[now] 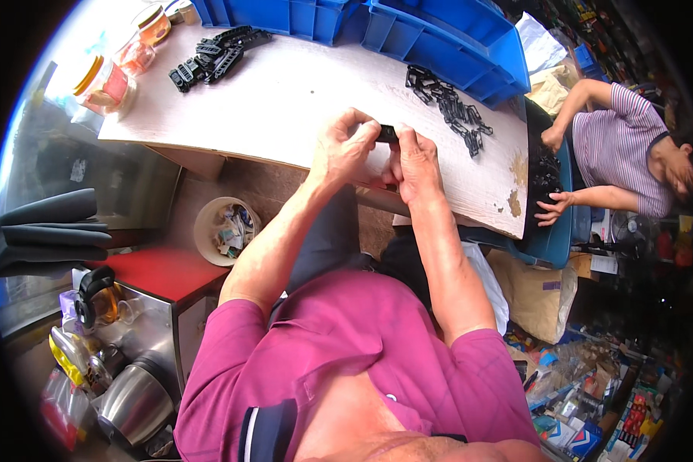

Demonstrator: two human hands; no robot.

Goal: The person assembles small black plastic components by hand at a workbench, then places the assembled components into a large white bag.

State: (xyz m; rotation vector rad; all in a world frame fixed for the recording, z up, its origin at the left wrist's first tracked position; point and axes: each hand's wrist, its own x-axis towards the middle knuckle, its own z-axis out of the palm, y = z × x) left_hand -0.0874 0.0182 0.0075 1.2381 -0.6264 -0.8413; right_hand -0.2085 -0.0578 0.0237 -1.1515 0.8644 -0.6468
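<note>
Between my two hands, just over the table's near edge, is a small black plastic part [387, 134]. My left hand [345, 146] pinches its left end between thumb and bent fingers. On the other end, my right hand [417, 163] closes with thumb and curled fingers. The fingers cover much of the part, so its full shape is hidden. A loose spread of small black plastic pieces [454, 112] lies on the table to the right. Farther left rests a pile of longer black slotted pieces [217, 55].
Blue plastic bins [446, 48] line the table's [285, 100] far side. Jars with orange lids [104, 86] stand at its left end. A waste bucket [208, 231] is on the floor. At right, another person [616, 146] reaches into a tub of black pieces [545, 173].
</note>
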